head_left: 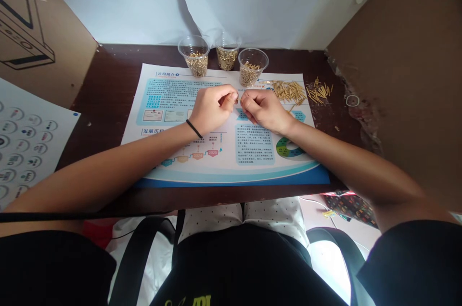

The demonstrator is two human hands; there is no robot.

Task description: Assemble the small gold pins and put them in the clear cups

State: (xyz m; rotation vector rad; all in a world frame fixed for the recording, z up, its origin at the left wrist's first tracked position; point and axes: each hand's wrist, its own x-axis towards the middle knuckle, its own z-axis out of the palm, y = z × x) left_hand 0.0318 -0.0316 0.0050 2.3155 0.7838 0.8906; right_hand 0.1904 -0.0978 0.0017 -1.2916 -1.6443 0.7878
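Left hand [211, 108] and right hand [263, 109] are curled inward, their fingertips meeting to pinch a thin brass pin [238, 100] between them, above the printed company sheet [173, 104]. I read the pin as short and bright; its ends are too small to resolve on my feed. Directly ahead of the hands stand three clear plastic cups [227, 51], each holding brass pins. Ahead and to the right of the right hand, a loose bundle of pins [288, 92] lies on the sheet, and a scattered pile [319, 92] lies farther right on the dark wooden desk [108, 104]. A cardboard panel [390, 65] bounds the desk beyond that pile. The desk's near edge runs below the forearms.
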